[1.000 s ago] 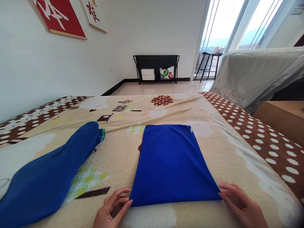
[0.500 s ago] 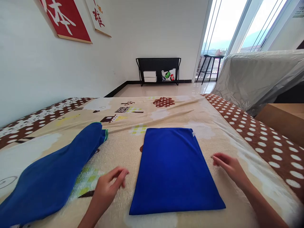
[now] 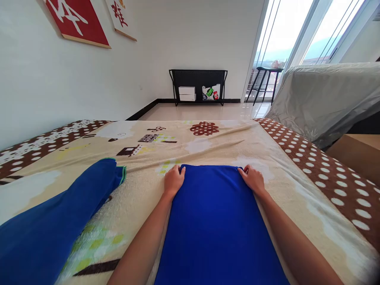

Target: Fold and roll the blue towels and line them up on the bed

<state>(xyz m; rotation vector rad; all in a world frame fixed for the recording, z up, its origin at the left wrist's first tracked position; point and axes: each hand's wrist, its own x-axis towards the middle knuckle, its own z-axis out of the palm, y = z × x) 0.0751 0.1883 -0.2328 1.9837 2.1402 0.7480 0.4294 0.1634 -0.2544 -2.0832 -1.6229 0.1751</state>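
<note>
A blue cloth (image 3: 215,221), folded into a rectangle, lies flat on the patterned blanket (image 3: 142,178) in front of me. My left hand (image 3: 174,180) pinches its far left corner between thumb and fingers. At the far right corner my right hand (image 3: 251,178) grips the cloth the same way. Both forearms stretch forward along the cloth's sides. Its near edge runs out of view at the bottom. To the left, a second blue cloth (image 3: 59,213) with a green edge lies loosely heaped.
Brown polka-dot borders (image 3: 320,170) run along the blanket's sides. Beyond the bed stands a black metal rack (image 3: 198,79) holding white boxes (image 3: 187,94). At right are a plastic-covered piece of furniture (image 3: 326,95), a cardboard box (image 3: 356,154) and a black stool (image 3: 267,75).
Both hands have moved forward from beside the folded cloth to its far corners and taken hold of them. The view has shifted slightly, putting the cloth's near edge out of frame.
</note>
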